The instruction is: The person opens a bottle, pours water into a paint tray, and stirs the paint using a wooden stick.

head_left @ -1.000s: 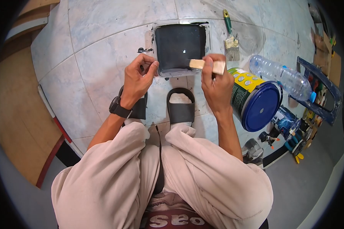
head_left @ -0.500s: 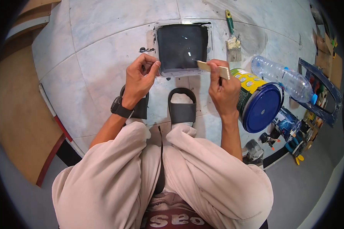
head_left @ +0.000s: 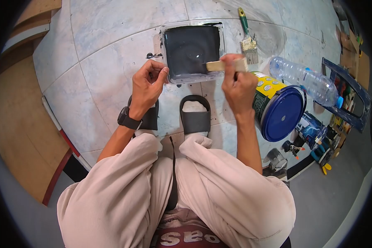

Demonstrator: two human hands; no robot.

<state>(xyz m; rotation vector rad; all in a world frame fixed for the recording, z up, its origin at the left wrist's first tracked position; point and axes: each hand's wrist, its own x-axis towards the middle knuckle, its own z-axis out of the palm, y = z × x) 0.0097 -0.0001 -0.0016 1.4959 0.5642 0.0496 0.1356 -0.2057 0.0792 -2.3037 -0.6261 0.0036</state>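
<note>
Compared with the preceding frame, the pale wooden stick [head_left: 215, 65] has swung to a nearly level position and reaches slightly further over the transparent tray [head_left: 187, 79], carried by the right hand [head_left: 239, 84]. This stick projects leftward across the tray's right edge, its darkened end above or in the black liquid [head_left: 182, 46]; contact with the surface cannot be determined. Faint rings and a small highlight mark the liquid near its middle. The right hand grasps the stick between thumb and curled fingers, slightly blurred. The left hand [head_left: 148, 84] pinches the tray's near-left edge with thumb and forefinger; a dark watch [head_left: 125, 118] encircles its wrist. The tray rests on the tiled floor [head_left: 107, 80], just ahead of the person's dark sandals [head_left: 195, 122]. Left of the tray lies a small black object [head_left: 153, 55], its identity unclear. To the right lies a green-handled paintbrush [head_left: 248, 41], bristles toward the person. Beside the right forearm is a yellow-and-green bucket [head_left: 268, 91] with a blue lid [head_left: 282, 115]; behind it, a clear plastic bottle [head_left: 304, 80] lies on its side, its blue cap near a dark blue frame [head_left: 361, 111].
</note>
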